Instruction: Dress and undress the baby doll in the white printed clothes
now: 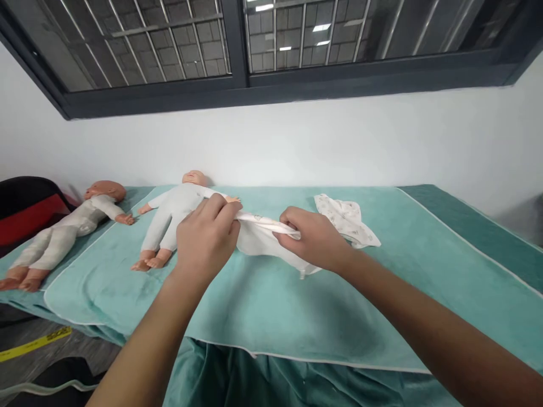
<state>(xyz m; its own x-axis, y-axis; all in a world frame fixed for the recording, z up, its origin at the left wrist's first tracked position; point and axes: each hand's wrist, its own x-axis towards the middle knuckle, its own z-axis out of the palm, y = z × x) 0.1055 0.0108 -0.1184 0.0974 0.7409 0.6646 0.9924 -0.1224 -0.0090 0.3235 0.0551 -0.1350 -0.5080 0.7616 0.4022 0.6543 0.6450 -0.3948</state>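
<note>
Both of my hands grip a piece of white patterned baby clothing above the teal blanket. My left hand is closed on one end of its bunched upper edge. About a hand's width to the right, my right hand pinches the other end. The cloth hangs down between and below them, and its exact shape is hard to make out. Behind my right hand lies a second white garment with a small print, crumpled on the blanket. A baby doll in a pale suit lies on its back to the left of my left hand.
Another baby doll lies at the far left, near a black and red object. The teal blanket covers the table up to the white wall. A barred window is above. Yellow tape marks the floor.
</note>
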